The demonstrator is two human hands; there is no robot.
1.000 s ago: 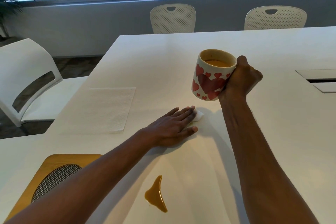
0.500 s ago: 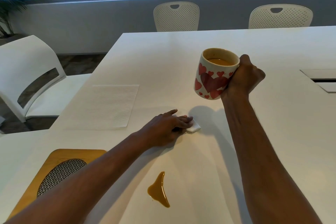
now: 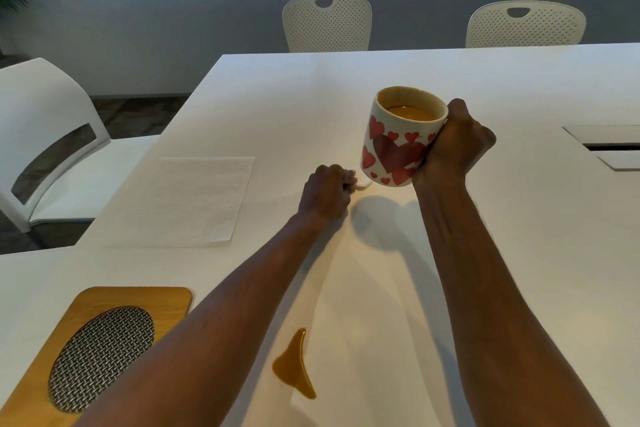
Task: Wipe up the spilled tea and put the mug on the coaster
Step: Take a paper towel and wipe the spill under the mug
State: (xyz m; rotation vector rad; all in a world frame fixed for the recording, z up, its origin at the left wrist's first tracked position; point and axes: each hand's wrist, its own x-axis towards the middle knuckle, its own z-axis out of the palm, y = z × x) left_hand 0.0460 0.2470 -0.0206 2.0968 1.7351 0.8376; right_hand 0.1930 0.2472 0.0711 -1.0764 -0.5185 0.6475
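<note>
My right hand (image 3: 450, 146) grips a white mug with red hearts (image 3: 398, 146), holding it tilted slightly above the white table (image 3: 519, 253); tea fills it. My left hand (image 3: 327, 191) is curled into a fist around a small white tissue (image 3: 362, 184), just left of and below the mug. A brown tea puddle (image 3: 294, 366) lies near the table's front edge, between my forearms. The wooden coaster with a woven metal oval (image 3: 100, 354) sits at the near left.
A flat white paper napkin (image 3: 183, 201) lies left of my left hand. A cable hatch (image 3: 609, 149) is set into the table at the right. White chairs stand at the left (image 3: 45, 135) and behind the table (image 3: 327, 22).
My left hand went from flat on the tissue to a fist gathering it up. The mug has risen a little off the table in my right hand.
</note>
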